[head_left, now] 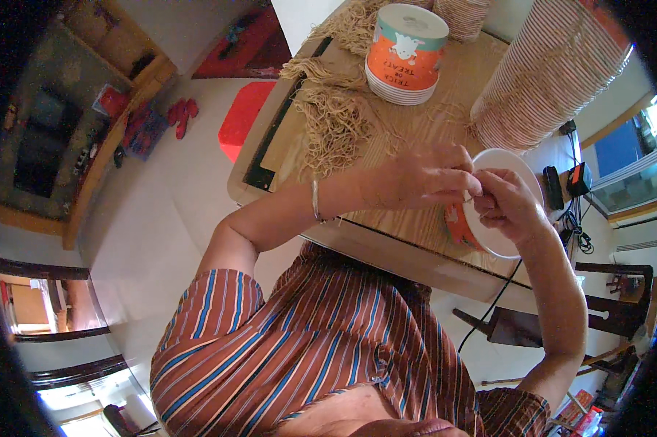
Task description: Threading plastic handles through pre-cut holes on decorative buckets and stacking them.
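An orange paper tub with a broad white rim lies tilted near the table's front right. Over its white round side, my two hands meet fingertip to fingertip. My left hand, slightly blurred, reaches across from the left with its fingers bent and pinched together. My right hand is closed, thumb against curled fingers, in front of the tub. Whatever lies between the fingertips is too small to make out. Left of my hands, a loose heap of tan twine spreads over the wooden table.
Beyond the hands, a short stack of orange and teal paper tubs stands upside down. A tall leaning stack of tubs with twine draped on it rises at the right. Black cables hang there. A red stool stands left of the table.
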The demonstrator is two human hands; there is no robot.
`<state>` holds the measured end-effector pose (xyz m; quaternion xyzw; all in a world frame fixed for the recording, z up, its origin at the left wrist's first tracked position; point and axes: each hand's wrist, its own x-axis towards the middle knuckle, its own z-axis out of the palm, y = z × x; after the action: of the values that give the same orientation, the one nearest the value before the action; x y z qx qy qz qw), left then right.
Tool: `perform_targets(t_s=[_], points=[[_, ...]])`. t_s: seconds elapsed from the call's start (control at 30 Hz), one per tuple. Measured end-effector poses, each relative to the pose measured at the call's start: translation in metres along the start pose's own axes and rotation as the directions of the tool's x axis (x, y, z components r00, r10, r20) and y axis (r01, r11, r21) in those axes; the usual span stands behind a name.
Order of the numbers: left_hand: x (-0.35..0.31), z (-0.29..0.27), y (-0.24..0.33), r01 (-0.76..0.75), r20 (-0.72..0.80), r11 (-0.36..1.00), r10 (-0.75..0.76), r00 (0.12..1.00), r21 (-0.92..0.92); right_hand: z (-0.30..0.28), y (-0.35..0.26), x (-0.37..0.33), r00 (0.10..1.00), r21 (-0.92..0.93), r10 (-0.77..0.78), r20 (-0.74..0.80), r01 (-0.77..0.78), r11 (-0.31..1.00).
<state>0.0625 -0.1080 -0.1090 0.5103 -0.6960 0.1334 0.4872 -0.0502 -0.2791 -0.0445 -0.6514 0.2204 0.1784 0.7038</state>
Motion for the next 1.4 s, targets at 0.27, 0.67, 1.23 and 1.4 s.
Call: perform_targets(t_s=[0.27, 0.67, 1.23, 1.4], points=[[-0.004, 0.013, 0.001, 0.054, -0.064, 0.994, -0.060, 0.996, -0.094, -0.002, 0.007, -0.001, 1.000, 0.074, 0.011, 0.029, -0.013, 0.997], [-0.017, 0.026, 0.020, 0.512, -0.073, 0.608, -0.684, 0.726, -0.607, 0.005, 0.011, -0.009, 0.988, -0.029, -0.130, -0.081, 0.128, 0.991], [-0.003, 0.023, 0.008, 0.652, -0.041, 0.673, -0.706, 0.707, -0.349, 0.018, 0.023, -0.006, 0.734, -0.643, -0.658, -0.170, 0.423, 0.638], [0.011, 0.008, 0.001, 0.597, 0.073, 0.781, -0.595, 0.801, -0.183, 0.020, 0.025, -0.008, 0.622, -0.783, -0.776, -0.106, 0.429, 0.450]])
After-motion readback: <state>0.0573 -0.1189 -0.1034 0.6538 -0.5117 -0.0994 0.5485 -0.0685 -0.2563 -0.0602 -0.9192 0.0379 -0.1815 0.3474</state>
